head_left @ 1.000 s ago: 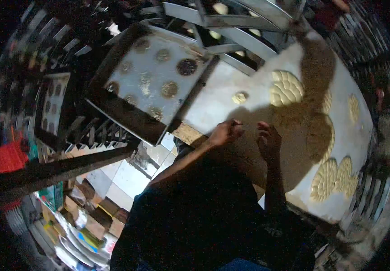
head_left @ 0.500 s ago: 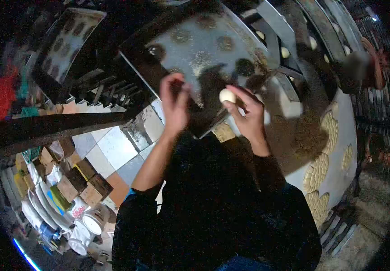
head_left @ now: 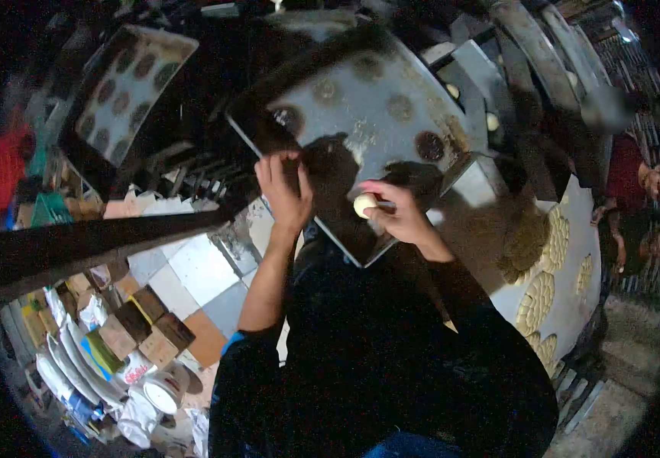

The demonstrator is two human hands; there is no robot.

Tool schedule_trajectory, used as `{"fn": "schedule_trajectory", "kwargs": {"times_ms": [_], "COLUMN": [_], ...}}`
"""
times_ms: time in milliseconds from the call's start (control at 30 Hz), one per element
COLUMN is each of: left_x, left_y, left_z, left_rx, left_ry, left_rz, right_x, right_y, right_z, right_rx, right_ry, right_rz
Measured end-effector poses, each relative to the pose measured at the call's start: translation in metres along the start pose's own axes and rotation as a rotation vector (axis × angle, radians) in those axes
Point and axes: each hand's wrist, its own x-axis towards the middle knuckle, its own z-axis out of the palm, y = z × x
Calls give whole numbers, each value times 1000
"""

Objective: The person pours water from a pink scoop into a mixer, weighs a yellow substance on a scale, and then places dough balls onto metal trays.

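My right hand (head_left: 399,214) pinches a small pale dough ball (head_left: 363,204) just above the near part of a greasy metal baking tray (head_left: 360,122) marked with dark round stains. My left hand (head_left: 284,191) is raised over the tray's near-left edge, fingers curled; whether it holds anything is hidden from this angle. The two hands are a short gap apart, both in front of my dark sleeves.
Another stained tray (head_left: 127,84) rests on a rack at upper left. A floured table (head_left: 567,305) at right carries clusters of shaped dough rounds (head_left: 536,301). More dough balls (head_left: 490,122) lie beyond the tray. Another person (head_left: 635,183) stands at far right. Boxes and plates (head_left: 108,351) are on the tiled floor.
A second ago both hands were low at the floured table. They rose to the tray with the dough ball in my right hand, and since then have dropped slightly toward its near edge.
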Motion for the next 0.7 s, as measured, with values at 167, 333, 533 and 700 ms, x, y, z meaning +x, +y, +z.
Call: {"fn": "schedule_trajectory", "kwargs": {"times_ms": [167,333,533,700], "left_x": [-11,-58,-130,-197], "left_y": [9,-56,-110,-108], "left_z": [-16,-32,-104,-168], "left_rx": [-261,-234,-96,196], "left_ry": [20,77,119,50], "left_rz": [-122,-258,-292,-518], "right_x": [-14,-47,-23,107], "right_y": [-75,-156,-233,-222], "right_z": [-65,-139,-274,-378], "right_rx": [863,373,-446,-650], "right_ry": [-81,53,408,585], "right_rz": [-9,-221,-478,-382]}}
